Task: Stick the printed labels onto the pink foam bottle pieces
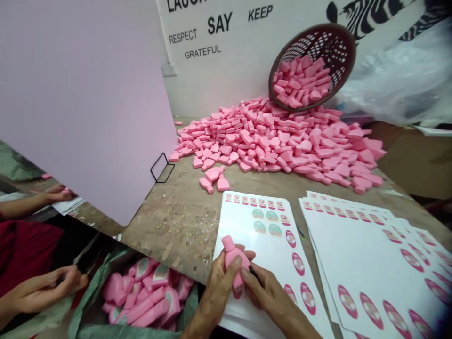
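Pink bottle-shaped piece (230, 253), one: clamped between thumb and fingers of the left hand (219, 285), the nearer; long axis slants forward, neck beyond the fingertips. Right hand (270, 288): at the piece's lower right, fingers closed on a dark slim tool (254, 275). Sticker sheet (240, 225): beneath both.

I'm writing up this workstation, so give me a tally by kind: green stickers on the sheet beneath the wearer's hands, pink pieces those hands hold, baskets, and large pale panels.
Green stickers: 4
Held pink piece: 1
Basket: 1
Large pale panel: 1
Total: 7
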A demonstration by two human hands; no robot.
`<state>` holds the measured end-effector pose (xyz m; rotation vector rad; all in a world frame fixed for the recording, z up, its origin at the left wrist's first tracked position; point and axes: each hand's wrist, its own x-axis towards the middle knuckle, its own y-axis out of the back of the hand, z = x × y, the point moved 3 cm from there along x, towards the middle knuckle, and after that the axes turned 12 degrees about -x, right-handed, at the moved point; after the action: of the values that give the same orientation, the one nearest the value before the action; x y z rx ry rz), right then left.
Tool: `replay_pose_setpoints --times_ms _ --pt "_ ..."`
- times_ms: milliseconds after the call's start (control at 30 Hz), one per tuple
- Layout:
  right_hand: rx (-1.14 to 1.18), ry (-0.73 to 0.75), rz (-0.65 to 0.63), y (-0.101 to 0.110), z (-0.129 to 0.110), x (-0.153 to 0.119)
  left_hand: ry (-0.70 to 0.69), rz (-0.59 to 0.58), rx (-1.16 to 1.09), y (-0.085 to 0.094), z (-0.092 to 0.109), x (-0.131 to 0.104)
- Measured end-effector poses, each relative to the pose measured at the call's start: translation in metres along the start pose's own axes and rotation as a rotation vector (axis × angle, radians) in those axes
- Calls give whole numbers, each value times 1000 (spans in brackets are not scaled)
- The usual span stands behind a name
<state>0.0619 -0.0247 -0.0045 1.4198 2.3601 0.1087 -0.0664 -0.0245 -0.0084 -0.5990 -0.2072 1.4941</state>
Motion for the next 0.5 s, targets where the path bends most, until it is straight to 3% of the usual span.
replay_pose_setpoints --times_ms 33,100,167,200,333,400,500 --pt "-159 28 65 8 4 0 -12 57 -4 -1 -3 1" --pt "-510 68 325 31 17 1 -22 162 31 1 -6 5" --pt "-839 121 608 51 33 0 7 213 101 6 -8 8" --pt "-973 164 680 56 41 0 26 220 136 8 -9 9" --pt "-1198 273 706 56 60 -9 36 195 248 11 -14 2" --pt "-1098 246 657 59 57 -13 42 175 235 10 -14 -3" --pt "-860 114 593 79 45 -8 45 172 165 2 -10 -2"
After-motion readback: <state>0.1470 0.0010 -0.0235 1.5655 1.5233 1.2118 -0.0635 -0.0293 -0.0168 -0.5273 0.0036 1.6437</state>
